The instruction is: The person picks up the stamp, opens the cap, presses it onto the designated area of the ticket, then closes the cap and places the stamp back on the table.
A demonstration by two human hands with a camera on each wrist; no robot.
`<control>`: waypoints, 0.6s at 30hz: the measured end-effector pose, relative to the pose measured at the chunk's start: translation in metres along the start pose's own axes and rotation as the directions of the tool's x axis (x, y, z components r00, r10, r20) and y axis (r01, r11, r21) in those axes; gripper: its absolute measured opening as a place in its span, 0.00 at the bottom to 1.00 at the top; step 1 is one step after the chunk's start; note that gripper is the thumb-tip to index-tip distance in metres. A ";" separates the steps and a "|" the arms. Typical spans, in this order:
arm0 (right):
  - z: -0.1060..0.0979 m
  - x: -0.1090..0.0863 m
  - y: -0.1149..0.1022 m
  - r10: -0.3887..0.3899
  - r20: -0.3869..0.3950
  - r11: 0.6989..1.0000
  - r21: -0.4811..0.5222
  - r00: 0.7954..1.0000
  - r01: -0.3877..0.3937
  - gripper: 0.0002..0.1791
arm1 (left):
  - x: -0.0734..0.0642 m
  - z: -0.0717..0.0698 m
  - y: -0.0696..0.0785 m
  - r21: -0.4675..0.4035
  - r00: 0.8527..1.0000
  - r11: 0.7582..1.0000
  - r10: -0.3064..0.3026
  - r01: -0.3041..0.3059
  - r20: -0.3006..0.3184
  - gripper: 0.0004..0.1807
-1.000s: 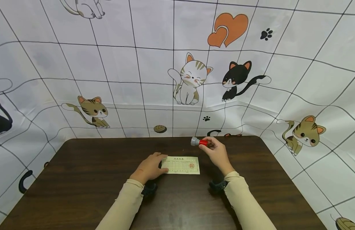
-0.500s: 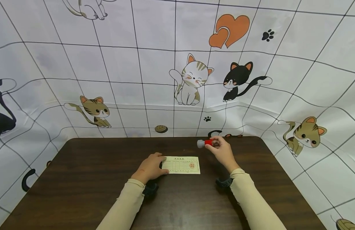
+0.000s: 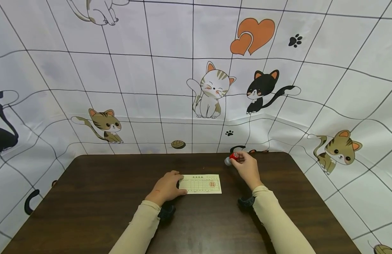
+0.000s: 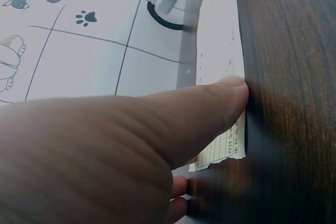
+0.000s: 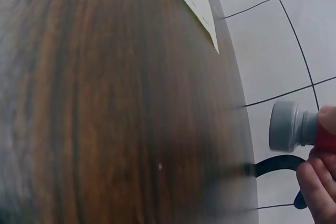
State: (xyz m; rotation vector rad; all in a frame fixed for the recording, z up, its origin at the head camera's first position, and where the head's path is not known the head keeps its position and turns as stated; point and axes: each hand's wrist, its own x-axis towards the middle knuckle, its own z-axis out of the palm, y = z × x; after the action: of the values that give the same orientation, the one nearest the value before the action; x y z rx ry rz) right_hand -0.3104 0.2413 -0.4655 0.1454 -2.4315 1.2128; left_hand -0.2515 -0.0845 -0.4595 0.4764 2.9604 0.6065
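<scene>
A pale yellow printed receipt slip [image 3: 200, 184] with a red seal mark lies flat near the middle of the table. My left hand [image 3: 165, 187] rests at its left end; in the left wrist view the straight thumb [image 4: 210, 98] presses on the paper beside its torn edge. Above the table's far side, my right hand [image 3: 249, 171] pinches a small red and grey stamp [image 3: 234, 156] between thumb and fingers. Its grey end [image 5: 285, 126] points away from the hand in the right wrist view. The stamp is held up, apart from the slip.
The dark brown wooden table [image 3: 104, 197] ends at a white cloth wall [image 3: 170, 106] printed with grid lines and cartoon cats. Dark bands [image 3: 246, 202] circle both wrists.
My right hand has moved rightward with the stamp, away from the slip, and has turned it so that its red end shows. My left hand stays on the slip.
</scene>
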 end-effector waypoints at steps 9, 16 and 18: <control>0.004 -0.001 0.001 -0.054 0.030 0.984 -0.169 0.998 0.058 0.17 | -0.003 -0.001 0.003 -0.023 1.000 1.000 0.007 -0.007 -0.006 0.36; 0.006 -0.004 -0.001 0.004 0.102 0.974 -0.227 0.995 0.019 0.19 | -0.002 0.001 0.002 -0.016 1.000 1.000 0.016 -0.016 0.004 0.37; 0.007 -0.005 -0.001 0.022 0.109 0.976 -0.220 0.994 0.003 0.19 | -0.002 0.002 0.000 -0.015 1.000 1.000 0.020 -0.020 0.007 0.37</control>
State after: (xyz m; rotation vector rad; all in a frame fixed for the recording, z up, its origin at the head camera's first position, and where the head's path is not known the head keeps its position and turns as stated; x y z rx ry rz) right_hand -0.3081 0.2342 -0.4703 0.1391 -2.6449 0.9534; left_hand -0.2496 -0.0839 -0.4613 0.5060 2.9455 0.6273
